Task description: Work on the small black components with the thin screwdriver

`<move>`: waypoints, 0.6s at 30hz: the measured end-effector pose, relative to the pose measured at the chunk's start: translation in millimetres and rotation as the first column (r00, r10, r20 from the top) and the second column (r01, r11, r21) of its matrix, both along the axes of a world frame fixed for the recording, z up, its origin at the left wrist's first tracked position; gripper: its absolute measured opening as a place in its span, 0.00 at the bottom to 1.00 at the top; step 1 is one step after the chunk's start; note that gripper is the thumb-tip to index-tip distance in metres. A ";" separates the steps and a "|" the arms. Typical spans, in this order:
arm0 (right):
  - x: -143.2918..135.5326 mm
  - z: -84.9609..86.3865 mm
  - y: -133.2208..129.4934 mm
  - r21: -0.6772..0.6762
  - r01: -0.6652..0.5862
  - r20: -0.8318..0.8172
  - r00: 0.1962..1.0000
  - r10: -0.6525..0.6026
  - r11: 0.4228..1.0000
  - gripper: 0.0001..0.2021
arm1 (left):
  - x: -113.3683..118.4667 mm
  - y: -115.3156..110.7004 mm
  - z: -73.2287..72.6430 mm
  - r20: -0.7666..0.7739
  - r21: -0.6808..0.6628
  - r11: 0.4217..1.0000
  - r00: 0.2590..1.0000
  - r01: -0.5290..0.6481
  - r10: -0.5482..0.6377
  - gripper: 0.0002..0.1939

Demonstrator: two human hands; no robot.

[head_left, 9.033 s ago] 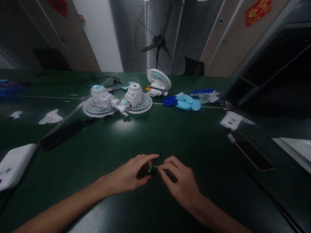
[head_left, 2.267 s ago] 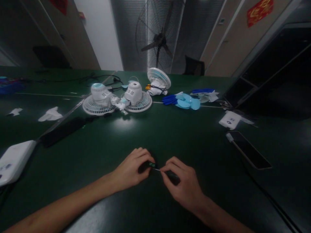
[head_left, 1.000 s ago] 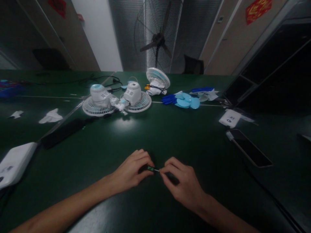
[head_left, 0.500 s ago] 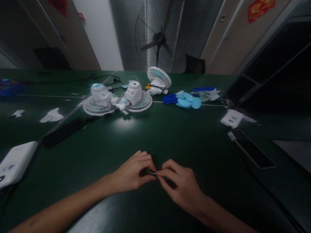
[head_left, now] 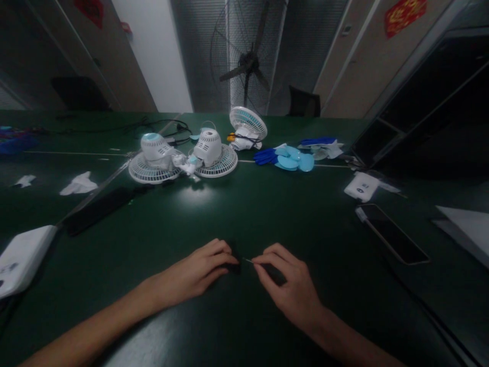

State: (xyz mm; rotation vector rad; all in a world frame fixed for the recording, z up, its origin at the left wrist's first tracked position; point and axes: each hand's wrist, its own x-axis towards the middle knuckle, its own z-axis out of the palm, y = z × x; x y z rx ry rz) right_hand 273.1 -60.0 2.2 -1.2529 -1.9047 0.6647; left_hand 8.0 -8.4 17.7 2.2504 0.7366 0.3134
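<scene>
The two hands have just come apart: half a second ago their fingertips nearly met over the small piece, and now a strip of dark green table (head_left: 290, 209) shows between them in the lower middle of the frame. The left hand (head_left: 206, 268) has drawn back a little toward the left, and the thin metal rod (head_left: 248, 260) in the right hand (head_left: 294, 280) pokes into the gap, its tip touching nothing that I can make out. For the work, I take that as a break in contact: rod and piece look separated, so nothing seems to be done to the piece at this instant. The small dark piece (head_left: 236, 267) sits at the left hand's fingertips, just left of the frame's lower centre; the green face seen a second ago is turned away or covered, leaving a blackish, blurred edge. The left forefinger lies over it, and from here I cannot tell whether finger and thumb truly grip. The right thumb and forefinger are pinched together on the rod, which looks pale, straight and needle-thin; the dark patch beneath that palm could be a handle or only shadow. The white fans (head_left: 208, 148) in the upper middle lie as they did.
</scene>
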 end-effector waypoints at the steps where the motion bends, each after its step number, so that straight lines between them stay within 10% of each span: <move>1: 0.2 0.2 0.0 -0.006 0.000 -0.001 1.000 0.000 1.000 0.09 | -4.1 4.3 0.6 0.003 0.004 1.000 1.000 -0.001 0.001 0.17; 6: 0.6 1.4 -0.5 -0.030 -0.005 -0.005 1.000 0.004 1.000 0.08 | -45.5 53.5 -9.5 -0.008 0.113 0.975 0.981 -0.192 0.194 0.18; 11: 0.8 1.5 0.5 -0.024 -0.012 -0.005 1.000 0.012 1.000 0.08 | -119.3 112.4 -21.8 -0.049 0.241 0.795 0.811 -0.557 0.583 0.20; 18: 1.4 1.4 0.1 -0.041 -0.030 -0.021 0.999 0.029 0.999 0.08 | -169.3 132.4 -24.7 0.011 0.266 0.653 0.679 -0.709 0.734 0.28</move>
